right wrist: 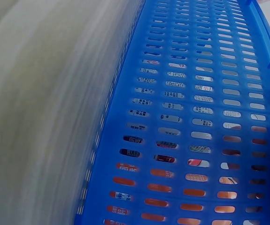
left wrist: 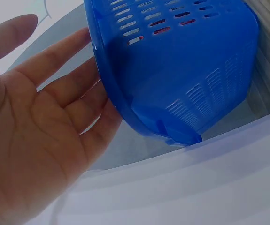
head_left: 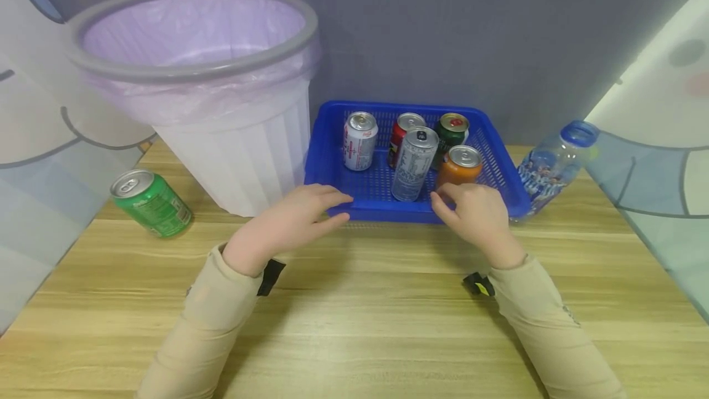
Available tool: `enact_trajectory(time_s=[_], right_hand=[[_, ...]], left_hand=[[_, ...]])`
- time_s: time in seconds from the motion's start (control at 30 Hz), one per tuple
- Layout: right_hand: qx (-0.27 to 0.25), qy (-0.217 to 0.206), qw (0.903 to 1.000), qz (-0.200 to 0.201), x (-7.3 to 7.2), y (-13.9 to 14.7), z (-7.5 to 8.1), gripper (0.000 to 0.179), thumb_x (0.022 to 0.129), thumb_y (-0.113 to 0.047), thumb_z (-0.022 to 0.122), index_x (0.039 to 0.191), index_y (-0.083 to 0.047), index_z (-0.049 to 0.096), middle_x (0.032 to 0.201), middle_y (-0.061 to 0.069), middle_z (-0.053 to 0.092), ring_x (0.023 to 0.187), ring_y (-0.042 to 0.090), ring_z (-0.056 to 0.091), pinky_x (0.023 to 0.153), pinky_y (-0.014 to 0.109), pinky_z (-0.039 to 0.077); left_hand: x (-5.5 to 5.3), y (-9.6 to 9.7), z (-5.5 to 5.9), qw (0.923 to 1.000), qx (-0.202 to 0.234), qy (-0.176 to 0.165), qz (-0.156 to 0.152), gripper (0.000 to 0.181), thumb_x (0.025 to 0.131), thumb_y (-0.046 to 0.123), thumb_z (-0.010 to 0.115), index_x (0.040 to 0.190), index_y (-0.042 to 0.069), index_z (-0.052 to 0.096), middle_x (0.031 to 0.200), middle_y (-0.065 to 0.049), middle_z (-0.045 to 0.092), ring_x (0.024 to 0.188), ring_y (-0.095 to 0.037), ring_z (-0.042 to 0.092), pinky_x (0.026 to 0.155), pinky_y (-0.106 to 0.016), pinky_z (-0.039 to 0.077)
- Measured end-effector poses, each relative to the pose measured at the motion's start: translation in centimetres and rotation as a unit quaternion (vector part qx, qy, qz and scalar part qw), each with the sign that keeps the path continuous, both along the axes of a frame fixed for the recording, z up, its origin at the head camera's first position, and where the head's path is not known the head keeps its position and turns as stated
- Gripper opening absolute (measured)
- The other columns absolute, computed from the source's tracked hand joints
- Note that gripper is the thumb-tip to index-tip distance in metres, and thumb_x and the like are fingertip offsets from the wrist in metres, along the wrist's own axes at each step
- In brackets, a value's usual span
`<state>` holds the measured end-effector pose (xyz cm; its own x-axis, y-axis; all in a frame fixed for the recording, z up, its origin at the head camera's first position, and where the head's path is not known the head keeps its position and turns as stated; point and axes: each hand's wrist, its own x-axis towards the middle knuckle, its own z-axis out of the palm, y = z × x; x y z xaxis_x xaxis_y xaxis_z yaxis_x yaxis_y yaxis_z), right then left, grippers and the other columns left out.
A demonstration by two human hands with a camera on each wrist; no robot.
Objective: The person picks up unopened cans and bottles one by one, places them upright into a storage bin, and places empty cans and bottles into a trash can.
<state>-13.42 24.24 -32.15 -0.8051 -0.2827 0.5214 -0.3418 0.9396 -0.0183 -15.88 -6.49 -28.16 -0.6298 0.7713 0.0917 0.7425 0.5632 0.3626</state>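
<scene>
A blue plastic basket [head_left: 382, 209] stands on the table with several drink cans in it. My left hand [head_left: 293, 217] is at its front left corner with the fingers stretched out. In the left wrist view the fingertips of the left hand [left wrist: 45, 112] meet or overlap the basket's rim. My right hand [head_left: 476, 211] is at the front rim, fingers loosely bent, just before an orange can [head_left: 460, 168]. Whether it touches that can is hidden. Beside it stands a tall silver can [head_left: 412, 165]. A white can [head_left: 360, 143], a red can [head_left: 396, 140] and a dark green can [head_left: 451, 134] are behind.
A white bin [head_left: 238, 153] with a pale purple liner stands left of the basket. A bright green can [head_left: 157, 208] is on the table [head_left: 354, 325] at the left. Right of the basket is a clear bottle [head_left: 554, 168] with a blue cap. A grey wall [head_left: 498, 36] rises behind.
</scene>
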Motion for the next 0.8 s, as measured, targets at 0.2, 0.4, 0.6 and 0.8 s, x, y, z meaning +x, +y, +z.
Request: enact_trajectory(time_s=[0.2, 0.4, 0.6, 0.8], right_hand=[[-0.001, -0.003, 1.0000, -0.001, 0.2, 0.0, 0.0, 0.030, 0.086, -0.031, 0.055, 0.063, -0.012, 0.053, 0.048, -0.001, 0.041, 0.041, 0.020, 0.042, 0.038, 0.035, 0.032], [-0.001, 0.006, 1.0000, 0.000, 0.1, -0.1, -0.2, 0.030, 0.086, -0.031, 0.055, 0.063, -0.012, 0.054, 0.048, -0.001, 0.043, 0.041, 0.020, 0.042, 0.038, 0.035, 0.032], [0.001, 0.008, 1.0000, -0.002, 0.1, 0.0, 0.0, 0.030, 0.086, -0.032, 0.055, 0.063, -0.013, 0.053, 0.049, -0.001, 0.044, 0.041, 0.021, 0.042, 0.037, 0.035, 0.032], [0.001, 0.006, 1.0000, -0.002, 0.2, 0.0, 0.2, 0.030, 0.086, -0.031, 0.056, 0.064, -0.012, 0.055, 0.049, 0.000, 0.045, 0.041, 0.021, 0.043, 0.037, 0.035, 0.032]], left_hand=[[0.2, -0.3, -0.1, 1.0000, 0.007, 0.005, 0.000, 0.038, 0.097, 0.028, 0.052, 0.126, 0.004, 0.059, 0.122, -0.011, 0.062, 0.115, -0.028, 0.056, 0.101, -0.044, 0.043], [0.3, -0.8, -0.5, 0.9993, 0.035, 0.010, 0.006, 0.035, 0.096, 0.025, 0.054, 0.122, 0.003, 0.061, 0.121, -0.012, 0.062, 0.116, -0.028, 0.055, 0.102, -0.043, 0.042], [0.2, -1.7, -0.8, 0.9967, 0.067, 0.044, 0.016, 0.030, 0.094, 0.021, 0.056, 0.115, 0.001, 0.063, 0.117, -0.012, 0.063, 0.113, -0.028, 0.057, 0.100, -0.043, 0.044], [-0.1, -2.6, -0.5, 0.9946, 0.083, 0.061, 0.013, 0.028, 0.094, 0.019, 0.057, 0.111, -0.001, 0.064, 0.112, -0.013, 0.065, 0.108, -0.029, 0.059, 0.098, -0.043, 0.046]])
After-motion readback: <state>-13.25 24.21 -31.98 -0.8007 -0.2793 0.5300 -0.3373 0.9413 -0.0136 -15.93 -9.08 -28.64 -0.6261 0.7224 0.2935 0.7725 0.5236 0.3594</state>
